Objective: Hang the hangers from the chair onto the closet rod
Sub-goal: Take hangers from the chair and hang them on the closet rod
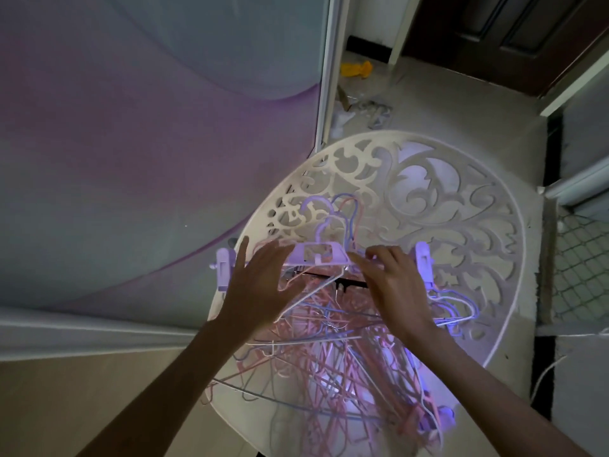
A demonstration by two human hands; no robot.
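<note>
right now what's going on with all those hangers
A person is sorting through a tangled pile of hangers heaped on a white cut-out chair. The right hand has its fingers on the bar of a lilac clip hanger lying on top of the pile. The left hand hovers over the same hanger with fingers spread, gripping nothing. The closet rod is not in view, and no hanger has been lifted clear yet.

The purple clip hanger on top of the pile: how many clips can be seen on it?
2. One clip is at the left end of the purple clip hanger, beside the left hand; the other clip is at the right end, beside the right hand. Further clips may be hidden.
</note>
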